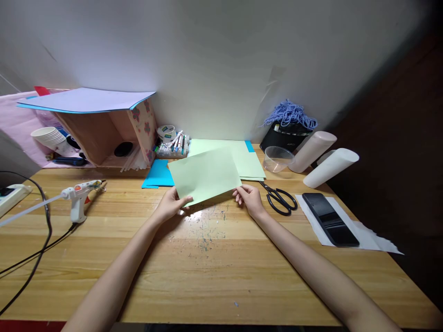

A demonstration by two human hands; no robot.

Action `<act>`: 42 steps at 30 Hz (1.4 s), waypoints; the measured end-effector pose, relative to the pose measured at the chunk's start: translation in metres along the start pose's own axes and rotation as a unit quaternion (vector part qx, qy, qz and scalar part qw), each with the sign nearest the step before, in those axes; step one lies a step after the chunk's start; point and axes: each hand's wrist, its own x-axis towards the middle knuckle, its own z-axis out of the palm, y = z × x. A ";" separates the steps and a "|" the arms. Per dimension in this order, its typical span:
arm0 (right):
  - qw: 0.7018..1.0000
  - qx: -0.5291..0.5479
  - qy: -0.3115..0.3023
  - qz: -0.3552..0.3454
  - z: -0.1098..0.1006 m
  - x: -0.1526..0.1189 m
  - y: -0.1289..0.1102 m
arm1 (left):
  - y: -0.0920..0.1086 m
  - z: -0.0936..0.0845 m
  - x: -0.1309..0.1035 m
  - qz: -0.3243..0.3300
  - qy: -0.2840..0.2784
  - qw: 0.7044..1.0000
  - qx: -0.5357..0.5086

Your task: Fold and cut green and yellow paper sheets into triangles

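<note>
A pale green sheet [207,177] is held tilted at the centre of the frame, above the wooden surface [214,286]; the left hand [171,204] has its fingers closed on the lower-left corner, thumb on top; the right hand [249,199] pinches the lower-right corner, fingers curled; black-handled scissors [290,206] lie right of centre, near the right hand; more green sheets [254,165] lie behind.
</note>
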 end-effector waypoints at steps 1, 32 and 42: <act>1.000 -0.003 0.009 -0.006 -0.001 0.001 0.001 | 0.000 -0.001 0.000 -0.001 0.002 1.000 0.004; 0.997 0.048 -0.063 0.009 -0.002 -0.003 -0.003 | 0.013 0.018 -0.013 -0.034 -0.060 0.993 -0.093; 0.998 0.031 -0.048 -0.008 -0.004 -0.004 -0.004 | 0.019 0.020 -0.014 -0.022 0.007 1.000 -0.013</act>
